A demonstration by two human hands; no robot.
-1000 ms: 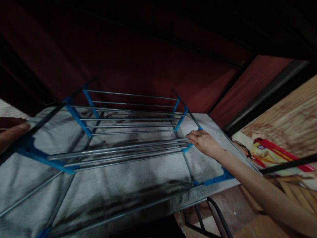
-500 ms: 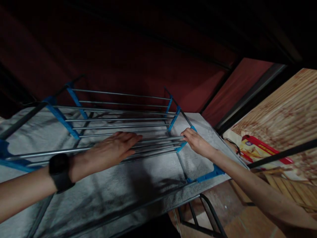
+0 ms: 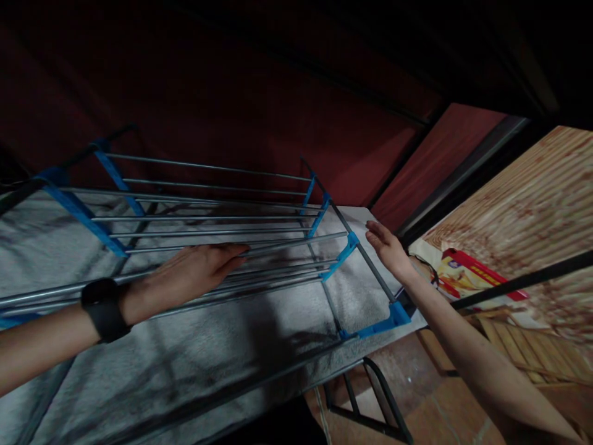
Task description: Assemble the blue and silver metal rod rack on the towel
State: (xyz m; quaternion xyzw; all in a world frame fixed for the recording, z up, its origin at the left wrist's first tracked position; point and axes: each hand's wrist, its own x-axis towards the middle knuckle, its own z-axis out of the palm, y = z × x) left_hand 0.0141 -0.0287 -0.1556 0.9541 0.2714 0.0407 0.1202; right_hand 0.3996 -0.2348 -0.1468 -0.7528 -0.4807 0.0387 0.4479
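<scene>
A rack of thin grey metal tubes (image 3: 217, 233) with blue plastic end brackets (image 3: 347, 250) lies across a light grey plush-covered surface (image 3: 296, 321). My left hand (image 3: 199, 267), with a black watch (image 3: 105, 309) at the wrist, rests over one of the nearer tubes. Its fingers are stretched out along the tube rather than wrapped around it, and part of the tube is hidden beneath the hand. To the right of the rack's end, my right hand (image 3: 386, 247) hovers apart from the nearest blue bracket, fingers extended and holding nothing.
A dark red panel (image 3: 259, 136) rises behind the rack. On the right are a red and yellow package (image 3: 477, 272), wooden slats (image 3: 532, 346) and a dark metal bar (image 3: 523, 281). A black metal frame (image 3: 365, 402) stands on the floor below the covered surface's edge.
My right hand has let go of the tube's end by the blue bracket and moved away to the right. My left hand stays over its tube. The view has shifted slightly.
</scene>
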